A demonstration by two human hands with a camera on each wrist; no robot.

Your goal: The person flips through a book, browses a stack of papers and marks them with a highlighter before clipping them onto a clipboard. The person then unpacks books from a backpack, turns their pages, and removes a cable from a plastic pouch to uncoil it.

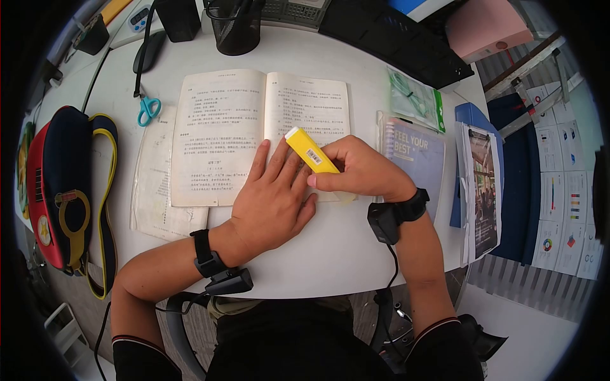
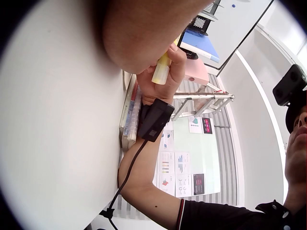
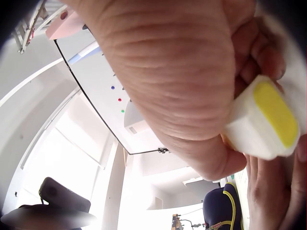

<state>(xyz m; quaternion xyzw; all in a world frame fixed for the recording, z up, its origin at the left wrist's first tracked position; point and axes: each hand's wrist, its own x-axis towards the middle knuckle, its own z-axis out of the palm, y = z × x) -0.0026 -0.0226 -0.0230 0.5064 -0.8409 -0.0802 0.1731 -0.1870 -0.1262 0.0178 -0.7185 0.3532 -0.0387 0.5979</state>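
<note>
An open book (image 1: pixel 219 140) lies on the white desk. My left hand (image 1: pixel 270 206) rests on its lower middle with the fingers spread across the gutter and the right page. In my right hand (image 1: pixel 365 168) I grip a chunky yellow highlighter (image 1: pixel 312 151) with a barcode on its side, thumb and fingers around it. Its white end (image 3: pixel 266 122) points up and left over the right page, close above the left fingers. The right wrist view shows the palm side of the right hand near the left fingers. Part of the lower right page is hidden under the hands.
Left of the book lie blue scissors (image 1: pixel 149 111), a thin worn booklet (image 1: pixel 152 190) and a red and navy bag (image 1: pixel 70 190). To the right are a notebook (image 1: pixel 416 159), a green-edged packet (image 1: pixel 413 95) and a clipboard (image 1: pixel 481 190). A mesh pen holder (image 1: pixel 235 32) stands behind.
</note>
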